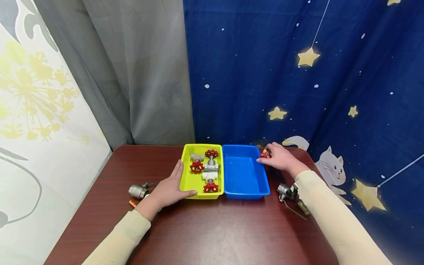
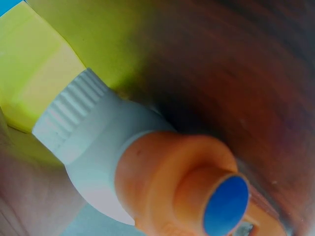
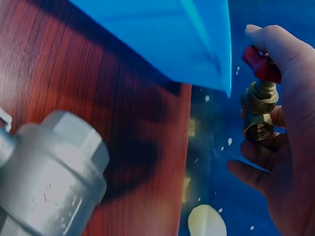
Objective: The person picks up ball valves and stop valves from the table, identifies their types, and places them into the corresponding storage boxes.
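- The blue curtain [image 1: 248, 73] and the grey curtain [image 1: 155, 81] hang behind the far edge of the surface.
- The brown surface [image 1: 238, 235] has a wide bare part in front of the trays.
- The yellow tray [image 1: 195, 182] sits near the far edge and holds a grey valve, a metal valve and a white valve, all with red wheels.
- The blue tray [image 1: 240, 173] is just beside it, with its floor showing and room inside.
- The left hand [image 1: 169, 188] is by the yellow tray's left edge, its fingers straight and the thumb spread apart.
- The right hand [image 1: 283, 158] is just past the blue tray's right edge, its fingers clamped on the red-wheeled brass valve [image 3: 261, 101].
- The orange and white valve [image 2: 147, 167] is by the left wrist.
- A silver valve [image 1: 283, 190] is near the right sleeve; another [image 1: 137, 191] lies left of the left hand.
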Action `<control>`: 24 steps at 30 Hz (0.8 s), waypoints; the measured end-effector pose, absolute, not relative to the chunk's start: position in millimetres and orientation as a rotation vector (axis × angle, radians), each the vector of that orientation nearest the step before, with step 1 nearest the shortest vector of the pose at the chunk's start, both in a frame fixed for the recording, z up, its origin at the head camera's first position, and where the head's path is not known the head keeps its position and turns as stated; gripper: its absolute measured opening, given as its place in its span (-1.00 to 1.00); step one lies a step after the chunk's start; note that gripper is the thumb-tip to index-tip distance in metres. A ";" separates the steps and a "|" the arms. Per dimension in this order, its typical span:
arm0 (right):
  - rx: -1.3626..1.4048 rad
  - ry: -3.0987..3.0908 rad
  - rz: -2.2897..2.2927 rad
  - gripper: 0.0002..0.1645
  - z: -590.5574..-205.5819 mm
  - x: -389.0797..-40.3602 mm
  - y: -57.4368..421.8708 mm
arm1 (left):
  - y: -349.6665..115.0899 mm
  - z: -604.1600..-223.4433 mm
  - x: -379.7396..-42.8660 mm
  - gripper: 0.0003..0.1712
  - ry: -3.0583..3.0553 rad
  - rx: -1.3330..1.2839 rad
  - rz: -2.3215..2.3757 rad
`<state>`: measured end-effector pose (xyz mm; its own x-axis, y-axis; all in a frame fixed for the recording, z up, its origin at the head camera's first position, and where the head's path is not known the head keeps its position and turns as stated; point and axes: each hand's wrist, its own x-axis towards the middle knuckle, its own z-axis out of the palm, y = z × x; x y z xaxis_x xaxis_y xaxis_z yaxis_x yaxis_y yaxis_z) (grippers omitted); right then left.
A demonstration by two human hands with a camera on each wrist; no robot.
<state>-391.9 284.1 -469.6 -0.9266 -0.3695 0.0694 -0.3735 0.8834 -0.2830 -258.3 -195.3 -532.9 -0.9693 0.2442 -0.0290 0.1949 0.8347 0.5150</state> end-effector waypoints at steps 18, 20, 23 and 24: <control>0.704 -2.988 0.493 -0.02 -455.5 -379.0 233.0 | -195.9 -533.9 -257.7 0.62 2.927 0.361 0.824; 0.713 -2.991 0.498 -0.02 -452.9 -376.5 226.1 | -196.0 -534.3 -257.8 0.62 2.928 0.363 0.829; 0.727 -2.992 0.499 -0.01 -450.5 -374.4 216.3 | -196.2 -534.4 -258.1 0.62 2.928 0.365 0.836; 0.733 -2.991 0.500 -0.01 -450.2 -373.9 213.4 | -196.2 -534.5 -258.1 0.62 2.927 0.365 0.837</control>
<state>-373.9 213.4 -450.2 -0.8893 -0.4470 0.0963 -0.4540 0.8382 -0.3023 -258.1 -196.2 -534.5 -0.9689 0.2473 -0.0072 0.2061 0.8229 0.5294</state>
